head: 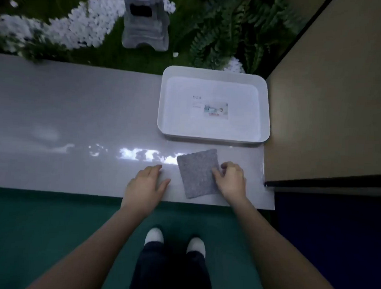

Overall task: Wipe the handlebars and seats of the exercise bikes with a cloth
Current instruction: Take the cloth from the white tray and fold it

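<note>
Head view. Tray (214,70): white plastic, rounded rectangle, at cloth's 12 o'clock; printed label (215,109) inside, text too blurred to read. Cloth (196,174): grey, nubby, square, flat on counter near front edge. Right hand (232,182): fingers curled, gripping cloth's 3 o'clock edge. Left hand (146,186): fingers straight, together, flat on counter at cloth's 9 o'clock. Counter (77,117): glossy pale grey. Beyond: stone lantern (145,24), ferns (234,30), white pebbles (81,26).

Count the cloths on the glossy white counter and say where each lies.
1: a grey square cloth at the front of the counter, before the white rectangular plastic tray, the right hand holding its right edge. None seems hidden.
</note>
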A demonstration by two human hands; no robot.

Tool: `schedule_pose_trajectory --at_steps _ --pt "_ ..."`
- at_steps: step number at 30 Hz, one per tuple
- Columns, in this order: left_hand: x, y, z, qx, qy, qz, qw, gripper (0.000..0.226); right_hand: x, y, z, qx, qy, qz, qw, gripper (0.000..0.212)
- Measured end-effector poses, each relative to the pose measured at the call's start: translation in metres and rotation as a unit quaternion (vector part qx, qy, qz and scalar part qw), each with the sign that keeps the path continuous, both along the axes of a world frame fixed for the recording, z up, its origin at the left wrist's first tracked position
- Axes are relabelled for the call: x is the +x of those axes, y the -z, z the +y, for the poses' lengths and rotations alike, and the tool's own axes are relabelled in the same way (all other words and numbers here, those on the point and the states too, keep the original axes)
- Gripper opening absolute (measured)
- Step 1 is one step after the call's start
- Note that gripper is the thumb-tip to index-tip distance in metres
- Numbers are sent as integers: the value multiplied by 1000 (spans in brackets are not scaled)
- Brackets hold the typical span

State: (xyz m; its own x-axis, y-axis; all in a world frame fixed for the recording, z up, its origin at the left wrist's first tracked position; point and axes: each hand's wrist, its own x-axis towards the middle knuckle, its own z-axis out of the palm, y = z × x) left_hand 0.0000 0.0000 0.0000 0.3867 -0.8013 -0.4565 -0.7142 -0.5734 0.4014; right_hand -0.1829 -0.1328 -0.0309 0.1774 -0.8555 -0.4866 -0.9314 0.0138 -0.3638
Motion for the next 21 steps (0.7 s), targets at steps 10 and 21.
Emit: schedule_pose_trajectory --at_steps 10,21 --pt "-2 -3 10 -1 -23 20 1000 50 29 -25 14 9 69 -132 989 14" --pt "0 -110 -15 -53 -223 259 938 39 52 -172 22 -50 83 -300 949 13"
